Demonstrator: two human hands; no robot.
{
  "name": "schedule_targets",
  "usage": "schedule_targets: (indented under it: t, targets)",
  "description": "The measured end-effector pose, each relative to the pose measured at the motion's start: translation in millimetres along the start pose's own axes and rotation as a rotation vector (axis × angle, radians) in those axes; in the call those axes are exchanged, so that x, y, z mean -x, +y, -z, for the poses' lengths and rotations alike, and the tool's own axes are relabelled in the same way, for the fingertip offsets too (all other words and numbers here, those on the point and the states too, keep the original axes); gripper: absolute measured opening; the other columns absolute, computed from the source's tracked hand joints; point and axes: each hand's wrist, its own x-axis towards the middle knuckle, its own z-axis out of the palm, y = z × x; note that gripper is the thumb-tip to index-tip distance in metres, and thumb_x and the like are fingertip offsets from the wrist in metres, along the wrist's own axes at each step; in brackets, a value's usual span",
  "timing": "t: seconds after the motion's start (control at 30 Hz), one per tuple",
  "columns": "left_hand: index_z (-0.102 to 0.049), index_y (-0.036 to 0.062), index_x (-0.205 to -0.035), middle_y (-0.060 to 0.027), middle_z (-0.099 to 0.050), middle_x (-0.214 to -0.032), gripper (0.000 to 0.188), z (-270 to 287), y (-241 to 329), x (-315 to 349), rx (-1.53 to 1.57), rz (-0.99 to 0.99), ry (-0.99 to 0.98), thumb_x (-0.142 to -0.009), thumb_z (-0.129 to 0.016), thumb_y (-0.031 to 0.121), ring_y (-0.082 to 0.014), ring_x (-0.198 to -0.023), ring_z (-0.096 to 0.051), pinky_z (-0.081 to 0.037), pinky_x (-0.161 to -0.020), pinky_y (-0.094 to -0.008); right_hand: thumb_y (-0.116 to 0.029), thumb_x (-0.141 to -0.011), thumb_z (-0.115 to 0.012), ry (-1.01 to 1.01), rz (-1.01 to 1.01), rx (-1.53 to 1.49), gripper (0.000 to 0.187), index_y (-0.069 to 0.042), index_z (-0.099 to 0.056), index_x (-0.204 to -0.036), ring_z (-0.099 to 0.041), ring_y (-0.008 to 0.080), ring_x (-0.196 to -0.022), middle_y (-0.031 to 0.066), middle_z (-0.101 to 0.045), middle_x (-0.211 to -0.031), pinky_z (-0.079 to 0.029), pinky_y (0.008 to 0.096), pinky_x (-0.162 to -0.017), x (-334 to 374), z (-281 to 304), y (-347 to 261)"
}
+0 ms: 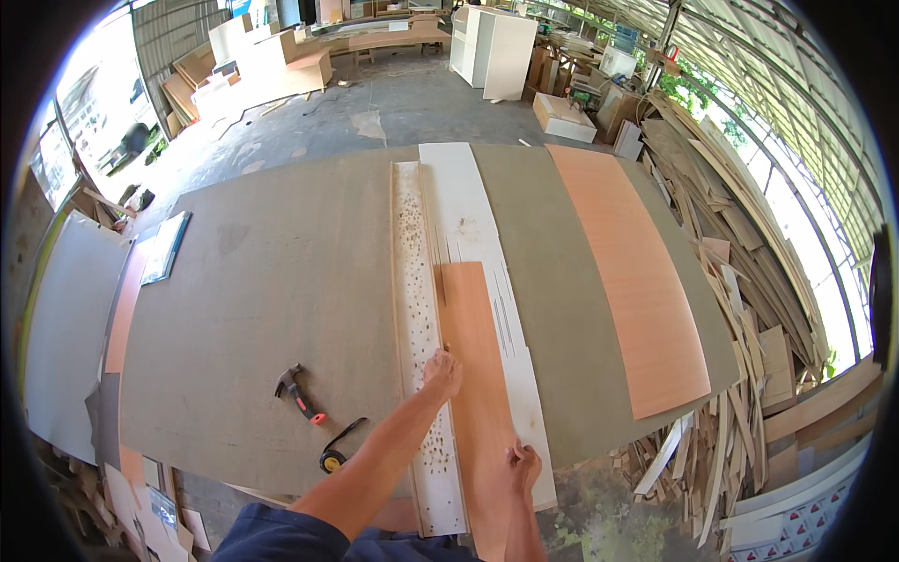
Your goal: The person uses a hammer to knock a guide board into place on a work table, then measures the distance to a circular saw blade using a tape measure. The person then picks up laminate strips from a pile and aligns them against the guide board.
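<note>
A long orange wood-grain strip (476,328) lies lengthwise in front of me, partly over a white board (459,201). My left hand (443,373) is closed at the strip's left edge, its fingertips partly hidden. Lower down, my right hand (524,464) pinches the strip's right edge. Just left of the strip runs a narrow white board with dark specks (412,272) and raised brown edges. A claw hammer (300,395) with a black and red handle lies left of my left forearm. Closer to me is a black and yellow tape measure (331,460).
Everything lies on a large grey-brown tabletop (272,262). A wide orange sheet (632,281) stretches across its right side. Scrap wood (740,225) is heaped along the right. A white cabinet (492,51) stands at the back, and a flat glossy package (167,246) sits at the left edge.
</note>
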Motion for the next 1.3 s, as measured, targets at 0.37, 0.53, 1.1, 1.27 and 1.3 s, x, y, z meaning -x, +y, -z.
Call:
schedule_targets:
  t: [0.37,0.53,1.1,1.27,1.3]
  targets:
    - [-0.067,-0.0056,-0.096,-0.0262,-0.059,-0.101,0.028,2.2,10.7,5.9,0.220,0.118,0.191,-0.083,-0.053,0.014,-0.0362,-0.094,-0.064,-0.057,-0.069,-0.0396,-0.022,-0.087,-0.058,-0.019,0.041,0.202,0.024,-0.003,-0.064,-0.074,-0.061,0.0386,-0.067,0.0185,-0.060,-0.066,-0.046,0.0484,-0.061,-117.9,-62.4,-28.1]
    - [-0.060,-0.0105,-0.104,-0.0298,-0.057,-0.104,0.032,-3.7,2.9,5.1,0.279,0.106,0.256,-0.085,-0.050,0.012,-0.0387,-0.091,-0.065,-0.055,-0.075,-0.0393,-0.022,-0.086,-0.059,-0.034,-0.035,0.203,0.020,-0.004,-0.066,-0.092,-0.062,0.0378,-0.074,0.0183,-0.062,-0.075,-0.048,0.0491,-0.064,-140.5,-82.6,-31.9]
    - [-0.055,-0.0081,-0.110,-0.0231,-0.062,-0.093,0.032,4.8,12.9,3.2,0.243,0.165,0.109,-0.088,-0.050,0.015,-0.0293,-0.087,-0.065,-0.057,-0.063,-0.0350,-0.003,-0.078,-0.068,0.160,-0.012,-0.113,0.014,-0.004,-0.072,-0.092,-0.048,0.0185,-0.050,0.0087,-0.050,-0.061,-0.039,0.0308,-0.048,41.0,22.9,24.0]
    - [-0.061,-0.0055,-0.110,-0.0225,-0.061,-0.097,0.032,-19.3,1.7,3.3,0.709,0.298,0.253,-0.086,-0.051,0.013,-0.0308,-0.088,-0.064,-0.057,-0.062,-0.0369,-0.007,-0.081,-0.065,0.106,-0.151,-0.190,0.015,0.002,-0.062,-0.070,-0.050,0.0222,-0.052,0.0097,-0.048,-0.057,-0.039,0.0319,-0.050,-15.3,-17.1,4.4]
    - [-0.062,-0.0050,-0.110,-0.0226,-0.061,-0.098,0.032,-23.8,-6.8,3.0,0.937,0.356,0.351,-0.085,-0.051,0.013,-0.0310,-0.089,-0.064,-0.058,-0.061,-0.0374,-0.008,-0.079,-0.068,0.087,-0.033,0.048,0.018,0.001,-0.060,-0.065,-0.054,0.0270,-0.051,0.0129,-0.050,-0.056,-0.041,0.0375,-0.050,-31.9,-21.2,-17.2]
